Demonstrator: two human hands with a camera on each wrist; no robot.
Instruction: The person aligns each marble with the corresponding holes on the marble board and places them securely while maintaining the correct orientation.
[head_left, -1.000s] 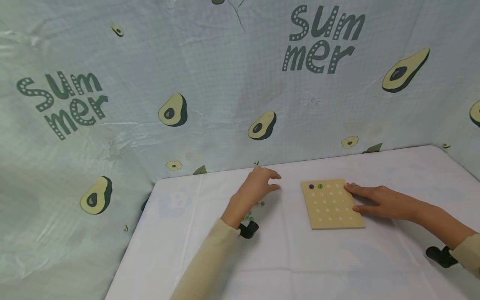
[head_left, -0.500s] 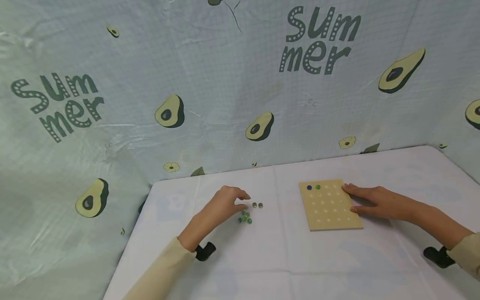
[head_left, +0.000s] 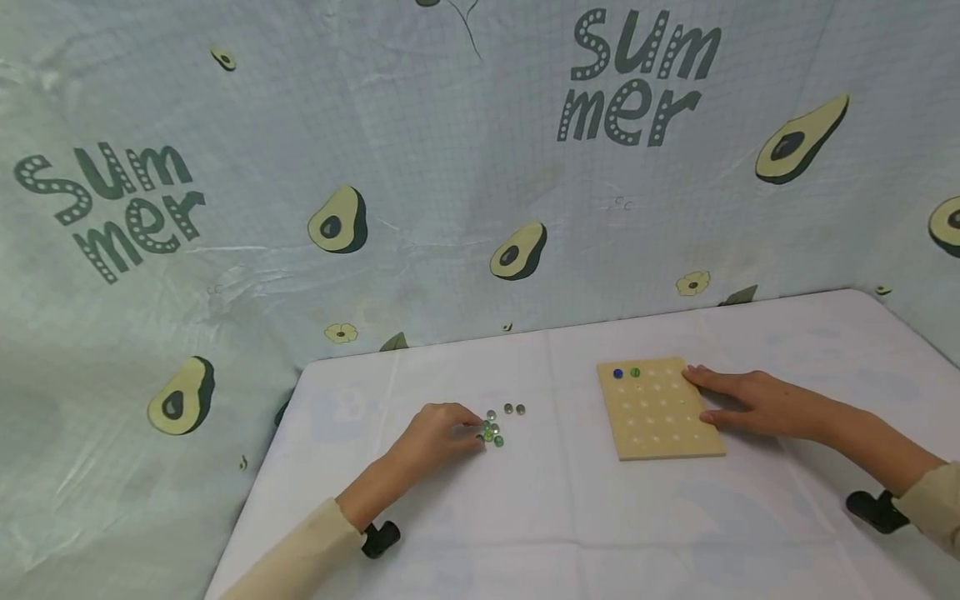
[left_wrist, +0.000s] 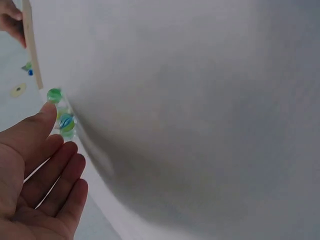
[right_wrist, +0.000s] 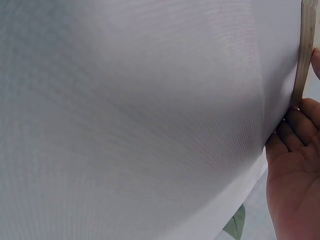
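Observation:
A loose cluster of glass marbles (head_left: 492, 430), some green and some pale, lies on the white cloth left of centre. My left hand (head_left: 438, 435) reaches it from the left, fingertips right at the marbles and thumb and fingers apart. From the left wrist, a green marble (left_wrist: 54, 95) shows by the thumb tip, with a blue-green marble (left_wrist: 66, 122) beyond the fingers. On the right lies a square wooden board (head_left: 662, 410) with rows of shallow hollows. A blue marble (head_left: 618, 373) and a green marble (head_left: 635, 372) sit in its far-left hollows. My right hand (head_left: 761, 404) rests against the board's right edge, fingers fairly straight.
Two greyish marbles (head_left: 514, 409) lie just right of the cluster. The table (head_left: 525, 517) has a pale cloth over it. Behind it hangs a curtain (head_left: 420, 125) printed with avocados and lettering. Each wrist carries a black camera.
My left hand has moved left, away from the board's side, and lowered to the marble cluster, uncovering the two greyish marbles. The right hand and the board stay in place.

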